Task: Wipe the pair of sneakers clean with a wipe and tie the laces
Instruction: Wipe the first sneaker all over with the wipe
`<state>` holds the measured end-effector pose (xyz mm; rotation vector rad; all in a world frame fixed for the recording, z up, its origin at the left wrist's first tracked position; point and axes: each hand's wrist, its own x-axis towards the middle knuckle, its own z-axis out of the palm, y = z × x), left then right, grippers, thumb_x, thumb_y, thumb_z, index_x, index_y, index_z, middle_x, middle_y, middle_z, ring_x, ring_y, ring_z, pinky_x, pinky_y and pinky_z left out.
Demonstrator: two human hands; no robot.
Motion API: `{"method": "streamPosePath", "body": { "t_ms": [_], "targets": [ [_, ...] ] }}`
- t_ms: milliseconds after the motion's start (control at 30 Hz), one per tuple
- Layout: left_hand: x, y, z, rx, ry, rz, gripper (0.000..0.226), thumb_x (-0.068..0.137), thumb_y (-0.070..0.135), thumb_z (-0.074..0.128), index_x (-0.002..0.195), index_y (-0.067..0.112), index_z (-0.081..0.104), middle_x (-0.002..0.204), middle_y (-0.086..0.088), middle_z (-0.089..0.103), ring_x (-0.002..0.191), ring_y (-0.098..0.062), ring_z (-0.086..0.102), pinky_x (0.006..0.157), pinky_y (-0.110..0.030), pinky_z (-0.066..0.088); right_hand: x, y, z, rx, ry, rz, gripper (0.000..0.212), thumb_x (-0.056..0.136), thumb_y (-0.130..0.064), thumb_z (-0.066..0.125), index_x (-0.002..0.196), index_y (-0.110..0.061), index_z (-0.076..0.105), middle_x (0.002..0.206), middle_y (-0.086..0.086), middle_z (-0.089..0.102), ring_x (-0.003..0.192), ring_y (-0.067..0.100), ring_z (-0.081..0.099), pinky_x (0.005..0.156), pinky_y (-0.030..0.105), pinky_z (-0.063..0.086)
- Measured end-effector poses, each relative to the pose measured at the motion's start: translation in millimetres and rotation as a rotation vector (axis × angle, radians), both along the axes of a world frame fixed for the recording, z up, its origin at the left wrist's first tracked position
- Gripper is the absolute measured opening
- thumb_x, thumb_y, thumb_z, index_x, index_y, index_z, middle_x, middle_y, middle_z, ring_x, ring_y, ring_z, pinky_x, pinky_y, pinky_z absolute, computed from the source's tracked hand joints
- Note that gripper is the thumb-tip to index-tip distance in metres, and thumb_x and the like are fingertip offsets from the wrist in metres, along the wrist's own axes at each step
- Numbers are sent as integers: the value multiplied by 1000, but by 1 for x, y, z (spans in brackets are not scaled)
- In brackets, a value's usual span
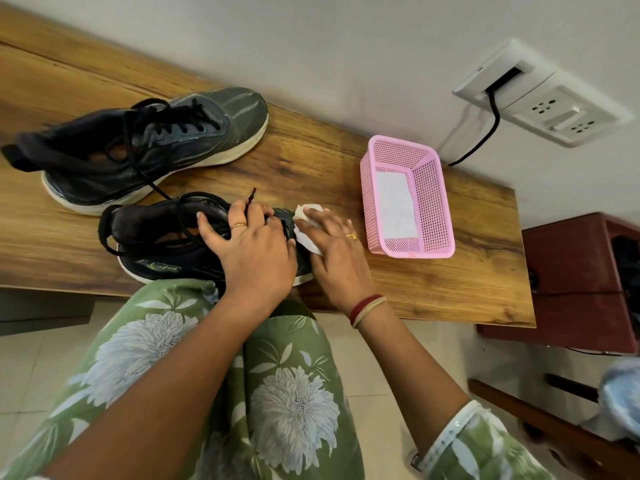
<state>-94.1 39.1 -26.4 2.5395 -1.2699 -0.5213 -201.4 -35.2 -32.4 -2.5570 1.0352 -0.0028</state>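
Now left hand (257, 252) grips the near sneaker (162, 252); flat right hand (337, 252) presses wipe (306, 238) on its toe.

Surface: a long brown wooden tabletop (311, 157) with strong grain, its far edge against a pale wall.
Far left: a dark grey mesh sneaker (145, 147) with black laces and a white sole stands upright on the wood, with its toe pointing right along the wall. One loose lace trails down onto the wood.
Near edge: a second dark sneaker (152, 254), also white-soled, stands just in front of the first, with its toe pointing right.
Right: a pink perforated plastic basket (429, 202), rectangular and open side up, stands near the second sneaker's toe without touching it.
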Motion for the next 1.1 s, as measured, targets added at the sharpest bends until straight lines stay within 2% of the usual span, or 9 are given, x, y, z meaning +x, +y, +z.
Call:
{"method": "streamPosePath", "body": {
  "t_ms": [133,267,500,567,667,800,900,1000,1100],
  "targets": [
    [-1,1,1,5,-10,-17,31,92,37,48,112,18,60,133,1,38,138,-24,14,107,-65,0,-13,-13,6,-77,72,106,43,79,-3,53,121,-13,59,137,7,49,125,29,45,100,45,42],
    [2,0,0,12,-32,-43,32,92,39,47,113,18,59,133,0,37,137,-25,15,107,-65,2,-9,-18,5,-121,138,188,51,79,-10,47,130,-16,54,137,10,46,127,29,42,109,51,28],
    [2,0,1,23,-41,-63,31,93,37,45,113,19,59,132,1,36,137,-25,15,108,-65,2,-22,-27,12,-188,198,233,46,81,-15,39,122,-23,59,137,6,47,131,28,39,110,50,26],
    [4,0,0,13,-43,-59,31,93,37,46,113,18,59,132,1,37,136,-25,16,107,-65,2,-20,-27,12,-224,241,287,50,83,-18,35,129,-24,54,142,8,43,133,29,36,111,50,23],
    [2,1,0,21,-47,-68,32,93,38,45,114,18,59,133,1,36,136,-25,16,107,-64,2,-9,-21,8,-199,238,288,51,84,-13,46,134,-19,49,144,10,41,135,30,34,111,48,22],
    [2,2,0,27,-51,-58,32,93,38,45,114,19,59,132,1,36,135,-25,17,108,-63,4,-25,-26,14,-265,239,266,47,81,-12,54,126,-23,56,141,8,46,135,30,36,111,47,23],
    [2,1,0,12,-41,-47,30,93,38,44,111,19,59,131,1,36,134,-24,18,108,-62,4,-47,-25,18,-260,183,90,47,83,-9,57,127,-23,56,142,9,44,134,31,36,111,45,22],
    [0,2,1,8,-31,-38,29,93,38,44,111,20,59,132,1,35,135,-24,17,108,-62,4,-39,-4,16,-79,-108,-333,45,89,-5,49,132,-19,53,145,6,40,132,24,37,111,38,30],
    [0,3,2,10,-34,-47,30,93,39,45,113,20,58,133,1,35,136,-25,16,108,-62,4,-14,23,2,-23,-156,-303,53,85,0,45,136,-12,48,145,6,42,137,26,33,113,42,27]
  ]
}}
